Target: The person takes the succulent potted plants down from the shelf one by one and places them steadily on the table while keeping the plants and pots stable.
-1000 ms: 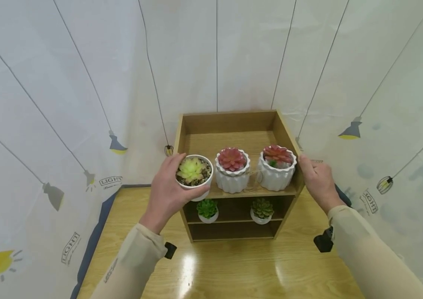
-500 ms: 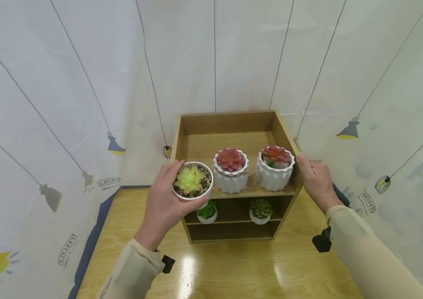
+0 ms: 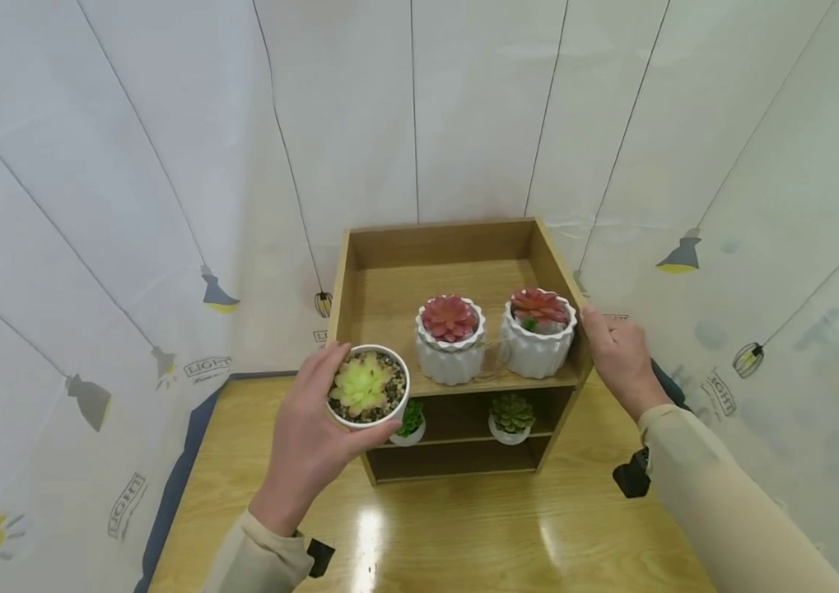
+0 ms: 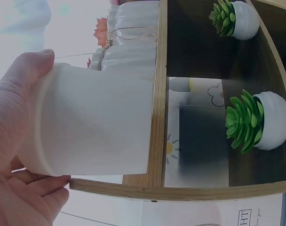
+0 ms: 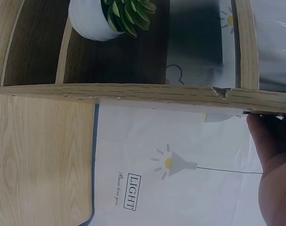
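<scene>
My left hand (image 3: 302, 441) grips a white pot (image 4: 98, 122) between thumb and fingers. In it a yellow-green succulent (image 3: 362, 385) sits on gravel. The pot is held at the front left of the wooden shelf (image 3: 441, 276), overlapping its top board in the head view. My right hand (image 3: 621, 358) holds the shelf's right side panel, thumb at its edge and the other fingers curled, partly hidden. Two fluted white pots tied with twine, the left one (image 3: 451, 362) and the right one (image 3: 538, 352), stand on the top board with red succulents.
On the middle level are two small white pots, one with a bright green succulent (image 4: 245, 121), one with a darker green succulent (image 3: 512, 413). The shelf stands on a wood-grain table (image 3: 456, 535). A pale sheet printed with lamps (image 3: 478, 107) hangs behind and beside it.
My left hand has drawn the potted yellow-green succulent toward me and slightly left, away from the top board. The right hand stays at the shelf's side; the view has shifted a little.
</scene>
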Available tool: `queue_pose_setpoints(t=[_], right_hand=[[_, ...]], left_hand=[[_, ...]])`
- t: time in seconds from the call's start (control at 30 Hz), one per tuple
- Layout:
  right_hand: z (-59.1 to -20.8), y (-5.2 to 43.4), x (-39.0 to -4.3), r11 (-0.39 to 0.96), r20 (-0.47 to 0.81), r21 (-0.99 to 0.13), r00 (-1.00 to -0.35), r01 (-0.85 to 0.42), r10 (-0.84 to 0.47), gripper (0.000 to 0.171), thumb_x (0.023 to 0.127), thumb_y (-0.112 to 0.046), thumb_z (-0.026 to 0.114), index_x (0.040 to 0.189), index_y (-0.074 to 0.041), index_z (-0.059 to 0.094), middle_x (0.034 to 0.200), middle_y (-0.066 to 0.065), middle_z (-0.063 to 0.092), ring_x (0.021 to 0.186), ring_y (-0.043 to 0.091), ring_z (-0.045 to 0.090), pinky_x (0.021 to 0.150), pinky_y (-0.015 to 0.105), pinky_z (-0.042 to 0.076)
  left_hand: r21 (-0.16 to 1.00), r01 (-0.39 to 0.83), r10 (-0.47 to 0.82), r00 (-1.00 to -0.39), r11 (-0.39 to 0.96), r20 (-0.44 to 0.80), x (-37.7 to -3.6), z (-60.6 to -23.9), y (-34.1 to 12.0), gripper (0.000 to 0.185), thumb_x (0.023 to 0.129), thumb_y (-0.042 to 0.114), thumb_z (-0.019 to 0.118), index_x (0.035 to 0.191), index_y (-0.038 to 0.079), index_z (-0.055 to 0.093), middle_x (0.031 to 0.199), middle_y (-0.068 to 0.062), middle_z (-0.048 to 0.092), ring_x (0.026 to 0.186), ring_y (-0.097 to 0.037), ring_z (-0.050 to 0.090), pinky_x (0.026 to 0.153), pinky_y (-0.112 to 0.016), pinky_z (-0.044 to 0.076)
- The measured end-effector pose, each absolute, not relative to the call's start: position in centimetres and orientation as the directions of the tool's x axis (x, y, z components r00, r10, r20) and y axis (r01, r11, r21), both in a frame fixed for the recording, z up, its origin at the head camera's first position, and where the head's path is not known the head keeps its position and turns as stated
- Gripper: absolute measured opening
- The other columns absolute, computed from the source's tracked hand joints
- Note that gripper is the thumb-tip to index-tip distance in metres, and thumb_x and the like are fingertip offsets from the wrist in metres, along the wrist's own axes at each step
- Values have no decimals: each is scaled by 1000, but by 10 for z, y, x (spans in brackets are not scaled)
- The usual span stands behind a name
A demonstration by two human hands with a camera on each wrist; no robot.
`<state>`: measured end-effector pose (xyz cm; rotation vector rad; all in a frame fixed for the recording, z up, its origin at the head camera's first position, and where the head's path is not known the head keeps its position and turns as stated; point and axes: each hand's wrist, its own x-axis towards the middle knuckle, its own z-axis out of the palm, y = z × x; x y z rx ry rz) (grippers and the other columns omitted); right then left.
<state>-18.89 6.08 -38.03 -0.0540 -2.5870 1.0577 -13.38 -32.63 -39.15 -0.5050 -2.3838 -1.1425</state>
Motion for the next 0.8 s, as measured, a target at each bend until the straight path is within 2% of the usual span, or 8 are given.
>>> queue_pose_setpoints(t=[0.3, 0.53, 0.8], right_hand=[[-379, 57, -190, 716, 294, -691, -943, -99, 154, 58, 111, -38, 36, 58, -14, 38, 57, -2, 36, 56, 17, 36, 51, 29, 29], [-378, 59, -188, 728, 313, -677, -938, -110, 150, 59, 111, -35, 37, 57, -11, 39, 56, -3, 34, 59, 19, 37, 53, 29, 28], [-379, 59, -188, 729, 311, -676, -938, -107, 152, 58, 111, -37, 36, 58, -12, 40, 57, -2, 36, 59, 20, 39, 52, 30, 29]], left_hand=[[618, 520, 97, -805, 589, 586, -119, -402, -331, 105, 57, 38, 101, 144, 1, 56, 147, -20, 55, 129, -38, 57, 100, -59, 52], [612, 524, 85, -796, 593, 599, -109, -412, -332, 105, 56, 37, 101, 144, 2, 57, 142, -17, 59, 123, -34, 60, 96, -56, 55], [609, 534, 78, -786, 587, 614, -103, -427, -330, 104, 55, 38, 101, 144, 4, 58, 143, -16, 59, 128, -37, 58, 101, -58, 52]])
